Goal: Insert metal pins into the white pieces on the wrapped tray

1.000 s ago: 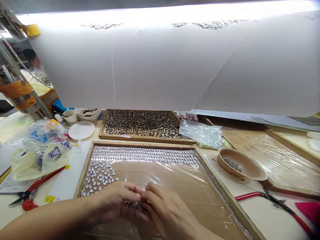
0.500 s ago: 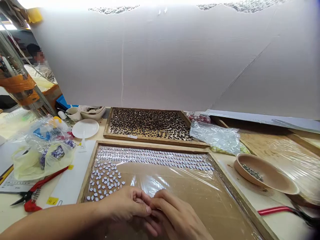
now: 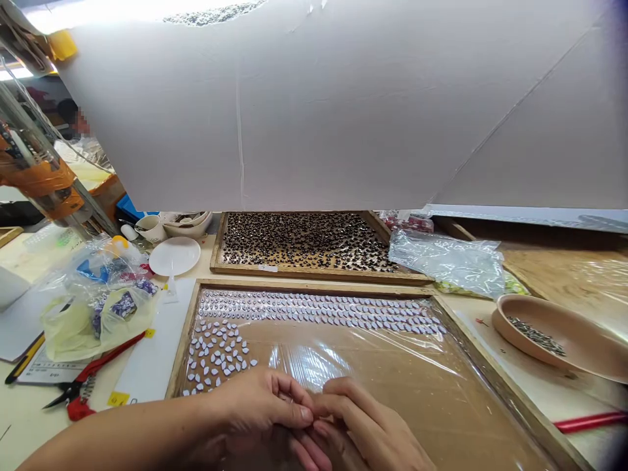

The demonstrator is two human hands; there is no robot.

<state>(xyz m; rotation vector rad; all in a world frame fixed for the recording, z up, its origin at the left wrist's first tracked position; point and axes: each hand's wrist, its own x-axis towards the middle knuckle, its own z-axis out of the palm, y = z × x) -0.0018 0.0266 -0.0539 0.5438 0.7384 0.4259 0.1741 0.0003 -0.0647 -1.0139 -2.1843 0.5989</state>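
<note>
My left hand (image 3: 255,409) and my right hand (image 3: 366,428) meet at the near edge of a wooden tray (image 3: 314,286) lined with clear film. Both pinch their fingertips together around something too small to make out. Small pale leaf-shaped pieces (image 3: 218,350) lie loose on the film just beyond my left hand. Neat rows of the same pieces (image 3: 318,307) run along the tray's far side.
A second wooden tray (image 3: 304,242) of dark beads lies behind. A tan bowl (image 3: 554,340) with small metal bits sits right. Plastic bags (image 3: 95,301), red-handled pliers (image 3: 83,386), a white dish (image 3: 174,256) and cups stand left. A white sheet (image 3: 343,111) hangs overhead.
The view has shifted left and down, so the trays and bowl sit further right. My fingertips have drawn closer together into a tighter pinch.
</note>
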